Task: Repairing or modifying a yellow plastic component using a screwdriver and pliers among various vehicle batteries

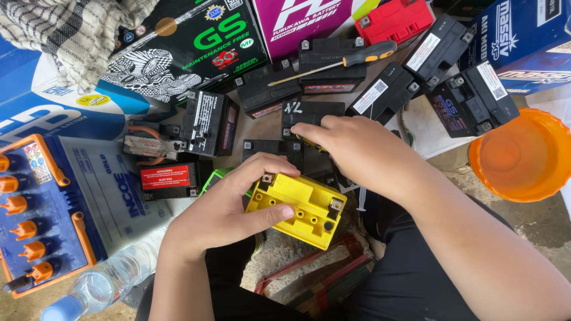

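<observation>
Looking down from the head camera, I see my left hand [223, 211] wrapped around a small yellow battery [300, 208], thumb pressed across its top face and fingers curled over its far edge, holding it just above my lap. My right hand [351, 148] reaches forward past it, fingers bent down onto a black battery [309, 113] standing just behind the yellow one; I cannot tell whether they grip it or only rest on it. More black batteries lie around, one with an orange-handled screwdriver [342, 62] laid across its top. A red battery [395, 21] sits farther back, an orange bowl [523, 157] on the right, and a large blue battery with orange caps [53, 208] on the left beside a clear plastic bottle [98, 285].
</observation>
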